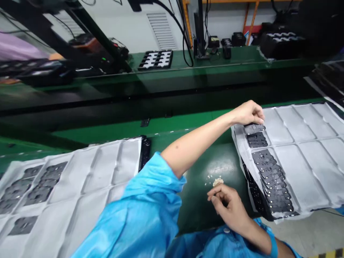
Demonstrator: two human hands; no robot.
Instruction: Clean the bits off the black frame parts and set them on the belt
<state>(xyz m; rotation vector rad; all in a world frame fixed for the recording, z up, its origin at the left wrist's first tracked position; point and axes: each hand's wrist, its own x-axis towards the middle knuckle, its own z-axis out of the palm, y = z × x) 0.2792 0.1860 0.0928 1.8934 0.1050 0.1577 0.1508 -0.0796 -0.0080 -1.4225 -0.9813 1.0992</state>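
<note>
The dark flat parts (272,179) lay overlapping in the white-lined tray (287,125), the uppermost directly beneath your left hand (254,116). Its fingers curled downward; you could not tell whether they gripped that part. Your right hand (229,206) was half closed, contents indeterminable, just beside loose pale pieces (218,181) on the desk (212,161). A second tray (94,175) lay left of both hands.

Glare on green tabletop (212,162), left edge blurred, upper right dim
</note>
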